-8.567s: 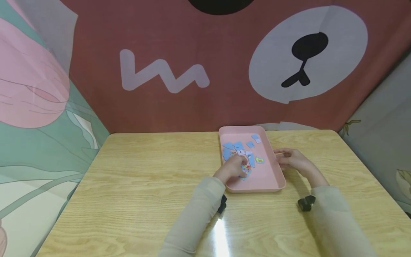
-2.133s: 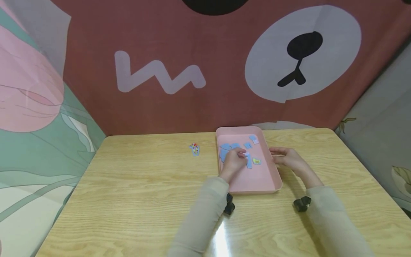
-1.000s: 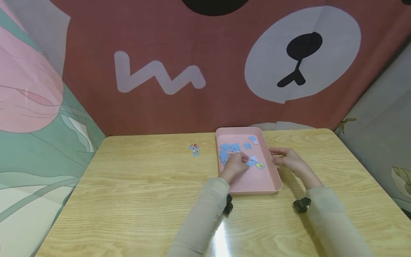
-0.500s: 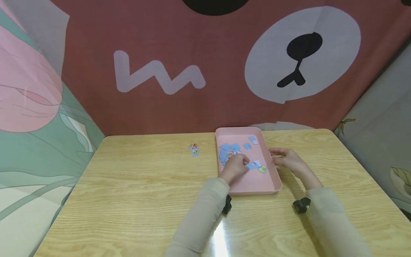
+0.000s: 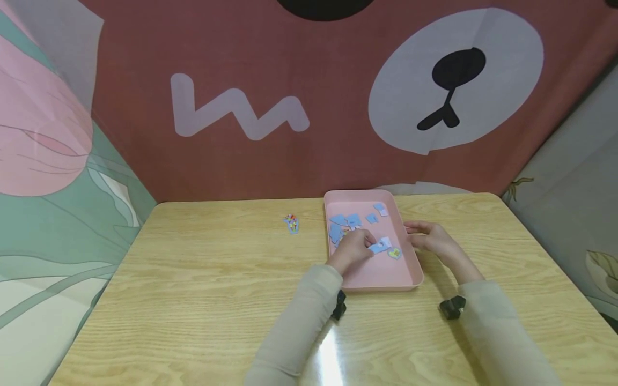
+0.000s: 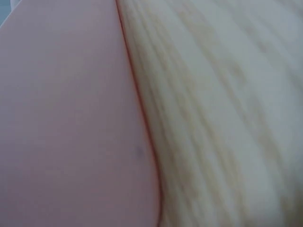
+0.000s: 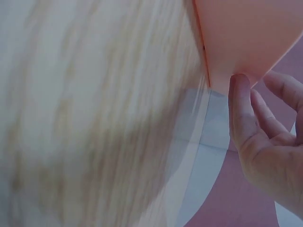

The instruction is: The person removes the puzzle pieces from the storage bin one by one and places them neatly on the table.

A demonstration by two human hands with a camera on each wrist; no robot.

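A pink tray (image 5: 386, 276) lies on the wooden table, with several flat puzzle pieces inside. My left hand (image 5: 354, 249) reaches over its left side, thumb and fingertips pinching the left end of a blue and white puzzle piece (image 5: 381, 245). Just right of that is a yellow-green and blue piece (image 5: 394, 252). My right hand (image 5: 436, 241) rests its fairly straight fingertips against the tray's right side, near the rim; in the right wrist view, the fingers (image 7: 242, 101) meet the outer wall. Only tray wall and table show in the left wrist view, where the left hand is hidden.
Blue pieces (image 5: 337, 232) cluster at the tray's left, partly covered by my left hand. A small blue piece (image 5: 372, 218) and a blue-white piece (image 5: 381, 209) lie farther back. On the table left of the tray is a multicoloured piece (image 5: 292, 223). A printed cloth (image 5: 241, 171) hangs behind.
The multicoloured piece has gone from the tray to the table at left. The blue and white piece has been turned and shifted, and the yellow-green piece moved nearer the front. The right hand stays put.
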